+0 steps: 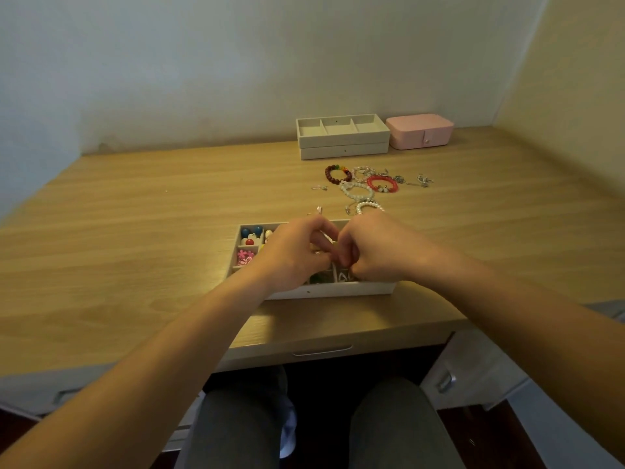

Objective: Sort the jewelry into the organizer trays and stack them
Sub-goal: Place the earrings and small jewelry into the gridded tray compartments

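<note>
Left hand (294, 252) and right hand (372, 252) curl together over the near organizer tray (324, 291), hiding most compartments, can't tell if they pinch anything. Loose bracelets (358, 189) lie just behind it; stacked trays (343, 140) and a pink jewelry box (419, 130) sit by the wall.

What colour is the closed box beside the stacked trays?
Pink; the box shows best in the head view.

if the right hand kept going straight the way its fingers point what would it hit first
Probably the left hand; the right hand points its curled fingers at it, close over the tray. Depth is unclear.
</note>
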The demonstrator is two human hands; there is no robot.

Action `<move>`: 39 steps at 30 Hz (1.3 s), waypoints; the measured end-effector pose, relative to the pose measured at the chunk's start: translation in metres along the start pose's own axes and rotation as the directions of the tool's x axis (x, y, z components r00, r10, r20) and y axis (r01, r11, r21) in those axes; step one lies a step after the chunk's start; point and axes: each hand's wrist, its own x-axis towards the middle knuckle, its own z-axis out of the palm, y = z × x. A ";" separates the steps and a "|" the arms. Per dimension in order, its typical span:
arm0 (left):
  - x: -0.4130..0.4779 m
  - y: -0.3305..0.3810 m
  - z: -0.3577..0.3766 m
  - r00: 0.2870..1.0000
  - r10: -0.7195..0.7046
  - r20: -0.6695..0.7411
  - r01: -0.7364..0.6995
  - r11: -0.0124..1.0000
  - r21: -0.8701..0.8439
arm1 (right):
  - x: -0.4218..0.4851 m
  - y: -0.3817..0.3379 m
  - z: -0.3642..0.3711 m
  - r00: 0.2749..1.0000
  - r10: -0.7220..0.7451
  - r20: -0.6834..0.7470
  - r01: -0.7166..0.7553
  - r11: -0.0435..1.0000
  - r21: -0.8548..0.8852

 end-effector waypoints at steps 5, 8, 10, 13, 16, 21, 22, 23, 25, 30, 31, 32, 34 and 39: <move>-0.002 0.000 -0.001 1.000 0.027 0.016 -0.027 0.999 0.036 | -0.003 -0.001 -0.003 1.000 -0.023 -0.010 0.022 0.999 -0.039; -0.005 0.001 -0.003 0.999 0.044 0.019 -0.045 0.998 0.033 | -0.006 0.004 -0.015 0.999 -0.020 -0.032 0.021 1.000 0.007; -0.008 0.003 -0.004 0.998 0.056 0.020 -0.056 0.998 0.028 | -0.007 0.008 -0.019 1.000 -0.026 0.010 0.024 0.994 0.109; -0.010 0.005 -0.002 0.997 0.064 0.030 -0.065 0.997 0.035 | -0.009 0.013 -0.018 0.996 -0.026 0.088 0.004 0.970 0.242; -0.011 0.006 0.000 0.997 0.069 0.037 -0.071 0.995 0.063 | -0.010 0.016 -0.013 0.994 -0.035 0.106 0.001 0.954 0.300; -0.008 0.006 0.000 0.997 0.059 0.057 -0.064 0.995 0.082 | -0.010 0.018 -0.008 0.995 -0.046 0.091 0.015 0.949 0.315; -0.008 0.007 0.001 0.996 0.056 0.064 -0.062 0.994 0.086 | -0.010 0.019 -0.009 0.995 -0.047 0.084 0.018 0.948 0.319; -0.007 0.007 0.001 0.996 0.054 0.068 -0.059 0.995 0.085 | -0.010 0.020 -0.009 0.996 -0.047 0.071 0.022 0.946 0.325; -0.006 0.007 0.002 0.997 0.052 0.063 -0.055 0.997 0.047 | -0.008 0.023 -0.011 0.999 -0.042 0.029 0.030 0.942 0.334; -0.003 0.000 0.000 0.995 0.060 -0.080 -0.060 0.998 0.010 | -0.003 0.033 -0.010 0.988 0.007 -0.151 0.032 0.967 0.254; -0.001 -0.003 -0.001 0.992 0.060 -0.113 -0.052 0.996 0.071 | -0.001 0.036 -0.008 0.981 0.031 -0.189 0.008 0.980 0.201; 0.001 -0.006 -0.003 0.989 0.047 -0.137 -0.026 0.988 0.151 | 0.002 0.040 -0.005 0.974 0.064 -0.216 -0.032 0.989 0.147; 0.005 -0.014 -0.006 0.985 0.004 -0.170 0.051 0.946 0.319 | 0.007 0.046 0.001 0.965 0.145 -0.220 -0.135 0.989 0.061; 0.008 -0.020 -0.013 0.978 -0.006 -0.210 0.098 0.897 0.430 | 0.018 0.049 0.012 0.953 0.255 -0.161 -0.234 0.962 0.142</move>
